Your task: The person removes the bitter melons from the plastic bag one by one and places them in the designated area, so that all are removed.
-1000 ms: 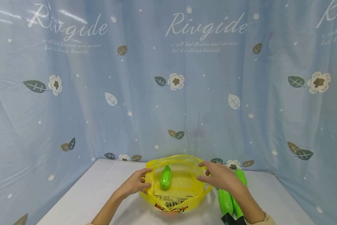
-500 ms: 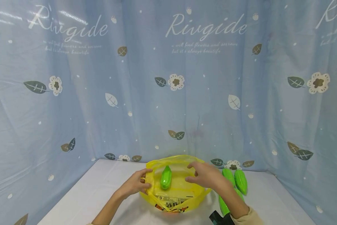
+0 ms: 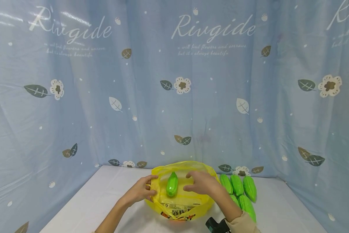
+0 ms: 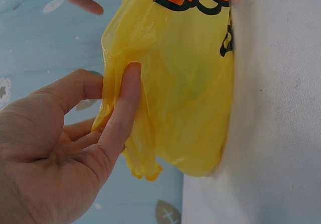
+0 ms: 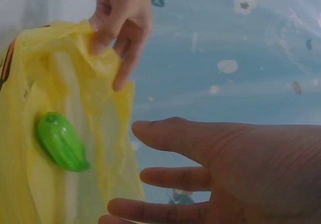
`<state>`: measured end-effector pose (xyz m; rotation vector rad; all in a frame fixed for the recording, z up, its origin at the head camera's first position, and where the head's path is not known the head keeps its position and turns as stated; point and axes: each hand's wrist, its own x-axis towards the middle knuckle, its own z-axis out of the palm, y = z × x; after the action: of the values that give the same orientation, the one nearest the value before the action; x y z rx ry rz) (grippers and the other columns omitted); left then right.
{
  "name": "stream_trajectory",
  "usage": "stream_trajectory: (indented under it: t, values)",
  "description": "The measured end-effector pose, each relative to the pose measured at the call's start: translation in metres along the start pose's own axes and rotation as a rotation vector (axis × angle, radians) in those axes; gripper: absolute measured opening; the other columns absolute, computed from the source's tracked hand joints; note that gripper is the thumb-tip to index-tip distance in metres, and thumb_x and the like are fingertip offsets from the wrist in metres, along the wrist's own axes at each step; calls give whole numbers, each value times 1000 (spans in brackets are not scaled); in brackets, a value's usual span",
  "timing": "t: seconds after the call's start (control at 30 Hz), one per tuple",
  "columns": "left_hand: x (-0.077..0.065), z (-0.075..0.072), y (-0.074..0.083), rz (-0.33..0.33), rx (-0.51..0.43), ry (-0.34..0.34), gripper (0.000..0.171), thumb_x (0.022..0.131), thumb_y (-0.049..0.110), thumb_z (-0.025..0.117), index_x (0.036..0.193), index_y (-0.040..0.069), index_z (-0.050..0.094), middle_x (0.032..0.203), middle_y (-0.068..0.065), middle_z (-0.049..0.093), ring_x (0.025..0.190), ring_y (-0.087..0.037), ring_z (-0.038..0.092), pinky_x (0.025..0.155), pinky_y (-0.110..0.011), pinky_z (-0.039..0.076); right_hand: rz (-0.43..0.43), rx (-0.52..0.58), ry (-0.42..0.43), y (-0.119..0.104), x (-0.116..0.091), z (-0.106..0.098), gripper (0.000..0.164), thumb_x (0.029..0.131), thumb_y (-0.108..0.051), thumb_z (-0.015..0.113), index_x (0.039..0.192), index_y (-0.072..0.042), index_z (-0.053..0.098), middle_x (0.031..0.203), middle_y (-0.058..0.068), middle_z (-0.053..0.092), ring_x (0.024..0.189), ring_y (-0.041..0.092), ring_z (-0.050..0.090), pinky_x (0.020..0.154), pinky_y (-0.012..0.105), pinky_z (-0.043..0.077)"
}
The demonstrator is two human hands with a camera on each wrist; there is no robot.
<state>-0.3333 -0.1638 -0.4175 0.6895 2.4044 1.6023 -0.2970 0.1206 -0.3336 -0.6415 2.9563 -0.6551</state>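
Observation:
A yellow plastic bag (image 3: 203, 209) stands with its mouth spread on the white table. Inside it lies one glossy green, cucumber-like vegetable (image 3: 172, 185). My left hand (image 3: 137, 191) pinches the bag's left edge between thumb and fingers; the left wrist view shows the thin film (image 4: 185, 93) bunched in that hand (image 4: 65, 138). Over the right half of the mouth hovers my right hand (image 3: 203, 183), thumb and fingers spread apart and holding nothing. In the right wrist view the vegetable (image 5: 61, 142) lies beyond the right hand's fingertips, a gap between them.
Several more green vegetables (image 3: 237, 185) lie grouped on the table right of the bag, partly behind my right forearm. A blue printed curtain (image 3: 203, 97) rises behind the table (image 3: 282, 207). A black wrist device (image 3: 216, 225) sits by the right sleeve.
My right hand has moved left from the bag's right edge to over its mouth, uncovering more of the green vegetables at the right. The left hand, bag and vegetable inside stay put.

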Motion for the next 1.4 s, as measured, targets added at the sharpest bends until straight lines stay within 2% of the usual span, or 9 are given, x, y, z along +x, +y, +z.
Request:
stream_trajectory:
  t: [0.07,0.3,0.43,0.8,0.87,1.03,1.1,1.3,1.4]
  values:
    - [0,0,0,-3,-2,2,70,89,7,67,148,-9,31,125,-34,56,95,-24,69,67,-37,63,11,0,-5,0,3,4,45,85,-36,74,122,-11,65,123,9,67,97,26,66,81,46,56]
    - [-1,1,-1,12,1,-1,70,89,6,66,147,-11,31,122,-33,58,92,-23,70,66,-36,63,55,64,-49,-3,8,11,50,86,-35,73,128,-10,61,115,9,68,56,18,56,51,31,49]
    - [-1,0,-1,16,3,-4,70,89,6,66,147,-11,30,120,-34,58,91,-23,70,65,-36,63,57,58,-38,-5,11,13,51,86,-36,74,128,-9,61,116,10,68,50,19,55,46,30,49]
    - [0,-1,1,6,10,-3,70,89,7,66,148,-10,31,125,-34,56,94,-24,70,66,-37,63,60,106,-52,-1,20,22,53,86,-34,74,128,-6,60,127,16,62,64,23,60,49,34,54]
    - [0,-1,1,5,8,-5,70,89,7,66,148,-10,31,126,-35,55,94,-24,70,66,-37,63,63,108,-56,0,22,23,53,86,-34,74,128,-6,60,122,14,64,63,24,60,51,36,55]
    - [1,-1,1,4,6,-6,70,89,7,66,148,-10,30,126,-35,55,94,-24,69,66,-37,63,66,113,-54,2,26,27,56,86,-35,75,130,-4,59,86,9,63,59,20,53,54,40,58]
    - [1,-1,0,5,7,-5,70,89,7,66,148,-10,31,127,-35,54,94,-24,69,66,-37,63,68,120,-55,3,28,29,56,86,-34,75,130,-4,58,82,8,61,61,18,54,55,39,59]
    - [1,-1,-1,6,5,-3,70,89,6,66,147,-10,31,125,-34,56,93,-23,69,66,-36,63,93,151,-64,4,36,34,55,86,-33,74,129,-4,58,106,12,66,71,24,64,55,38,60]
    - [1,-1,0,8,0,-2,70,89,6,66,147,-10,31,124,-34,57,93,-23,69,65,-36,63,113,163,-70,5,41,36,56,86,-34,74,129,-3,57,110,16,67,74,26,66,56,39,61]
